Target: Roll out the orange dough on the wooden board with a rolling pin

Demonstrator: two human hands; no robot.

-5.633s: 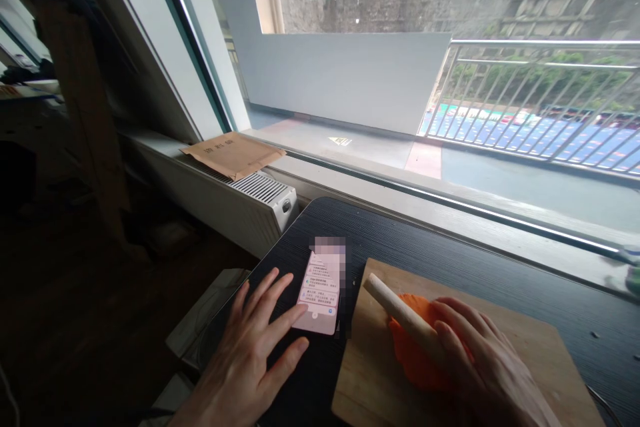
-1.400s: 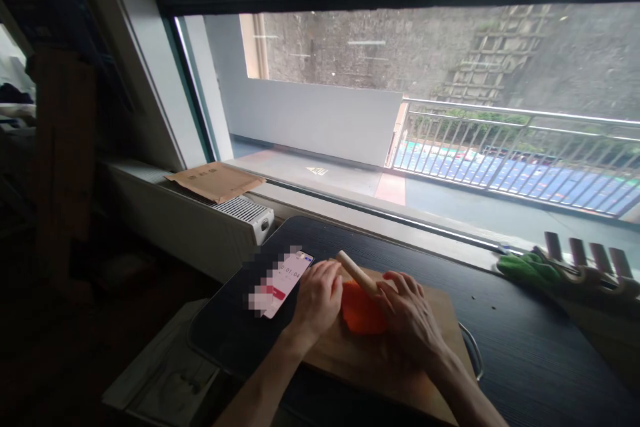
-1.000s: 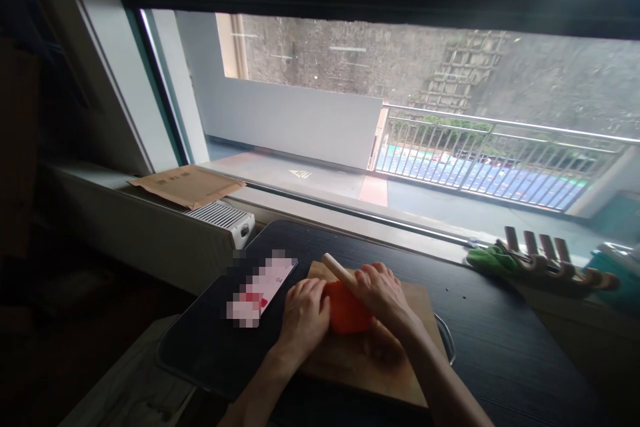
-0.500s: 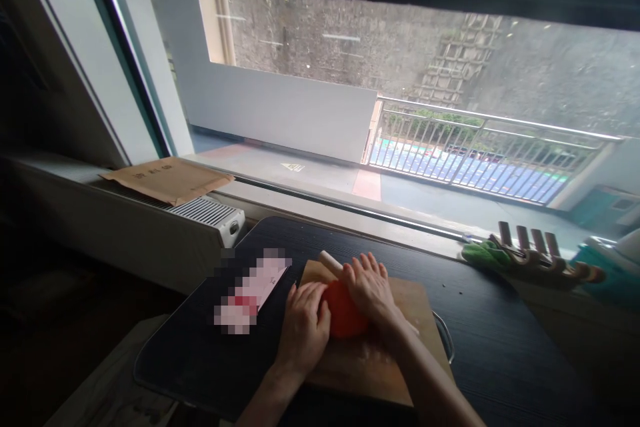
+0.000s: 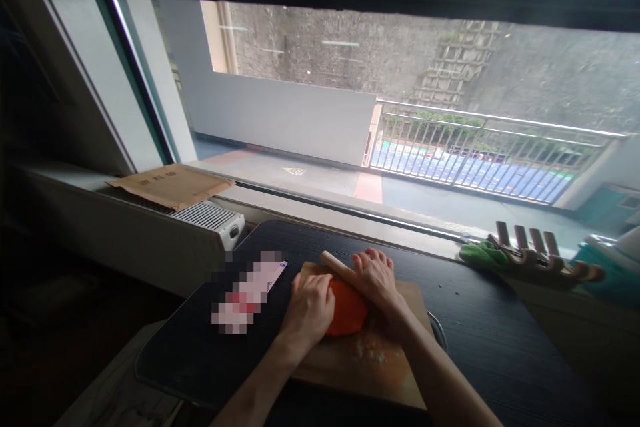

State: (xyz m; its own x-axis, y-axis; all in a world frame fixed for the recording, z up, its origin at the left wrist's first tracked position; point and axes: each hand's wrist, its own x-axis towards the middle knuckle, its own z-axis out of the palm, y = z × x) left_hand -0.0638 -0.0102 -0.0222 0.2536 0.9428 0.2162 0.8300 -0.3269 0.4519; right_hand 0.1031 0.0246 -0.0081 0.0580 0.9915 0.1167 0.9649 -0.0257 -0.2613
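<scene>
A flat, rounded sheet of orange dough lies on a wooden cutting board. Bent over the dough's left edge, my left hand has its fingers closed on it; the fingertips are partly hidden. A pale wooden rolling pin runs slantwise along the dough's upper right side. On top of it rests my right hand, fingers curled over the far side and palm pressing down. The hand and forearm cover the pin's near end. White crumbs or flour dot the board near me.
The board stands on a dark table. A partly blurred pink packet or phone lies left. A brown envelope rests on a white heater or vent unit. Right, on the sill, are a green cloth and wooden-handled tools.
My right hand has drawn its spread fingers in over the rolling pin. My left hand has shifted slightly up and right on the dough, its fingers more bent. The view has tilted a little.
</scene>
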